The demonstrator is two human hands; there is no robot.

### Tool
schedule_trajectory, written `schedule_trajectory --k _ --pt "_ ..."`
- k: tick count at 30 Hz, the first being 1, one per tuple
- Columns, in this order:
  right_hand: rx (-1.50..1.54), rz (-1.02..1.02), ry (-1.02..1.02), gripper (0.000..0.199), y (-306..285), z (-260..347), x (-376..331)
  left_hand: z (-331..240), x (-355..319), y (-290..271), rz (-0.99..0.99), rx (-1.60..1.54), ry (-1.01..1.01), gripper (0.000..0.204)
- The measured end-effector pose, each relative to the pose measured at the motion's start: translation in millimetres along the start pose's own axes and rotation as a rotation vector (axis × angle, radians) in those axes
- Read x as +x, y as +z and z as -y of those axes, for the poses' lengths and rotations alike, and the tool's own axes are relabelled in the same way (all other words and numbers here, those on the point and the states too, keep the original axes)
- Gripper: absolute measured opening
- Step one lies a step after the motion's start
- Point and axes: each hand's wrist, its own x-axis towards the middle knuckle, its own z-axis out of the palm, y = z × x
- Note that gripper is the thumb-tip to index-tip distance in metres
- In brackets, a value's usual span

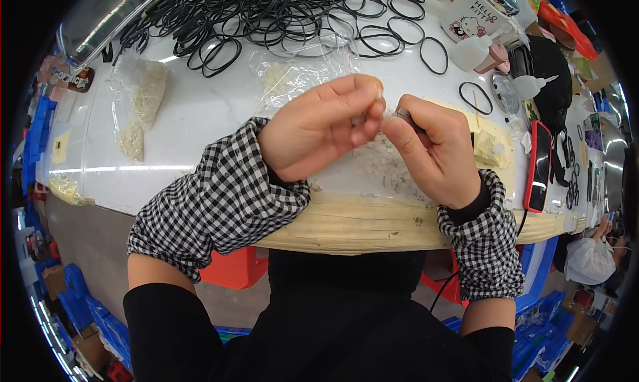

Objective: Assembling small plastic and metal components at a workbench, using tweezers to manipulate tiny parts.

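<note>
We see black rings (279,15) piled on the white desk (200,122) beyond both hands. Left hand (319,125) grip pinches something tiny; right hand (432,149) grip pinches a small grey piece (404,115). Clear bags (143,95) lie left, red phone (538,165) right.

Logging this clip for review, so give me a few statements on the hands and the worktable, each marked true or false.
1. Both hands meet above the white table. True.
2. The left hand lies flat on the table. False: it is raised, fingers pinched.
3. The right hand holds a small dark item. True.
4. The black rubber rings lie at the near edge. False: they lie at the far side.
5. A red-cased phone lies to the right. True.
</note>
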Motion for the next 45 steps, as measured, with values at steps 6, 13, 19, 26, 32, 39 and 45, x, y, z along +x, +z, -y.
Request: schedule_trajectory --k 6,13,19,26,32,39,45 --pt "-0.069 -0.034 -0.032 0.017 9 -6 0 -22 6 -11 -0.367 0.035 0.245 0.019" --pt "-0.179 0.101 -0.089 0.012 27 0 -1 -19 5 -23 -0.422 -0.094 0.222 0.022" --pt "-0.309 0.152 -0.064 0.014 28 1 3 -22 4 -16 -0.42 -0.073 0.22 0.025" --pt "-0.168 -0.034 -0.052 0.013 22 -6 5 -21 3 -11 -0.387 0.136 0.138 0.021" --pt "0.289 -0.184 0.168 0.013 11 -3 10 -11 -2 3 -0.225 0.217 -0.086 0.021" --pt "0.368 -0.225 0.162 0.012 15 0 7 -3 -4 5 -0.197 0.179 -0.088 0.02" --pt "0.375 -0.264 0.131 0.007 15 5 7 -3 -6 10 -0.174 0.178 -0.046 0.022"
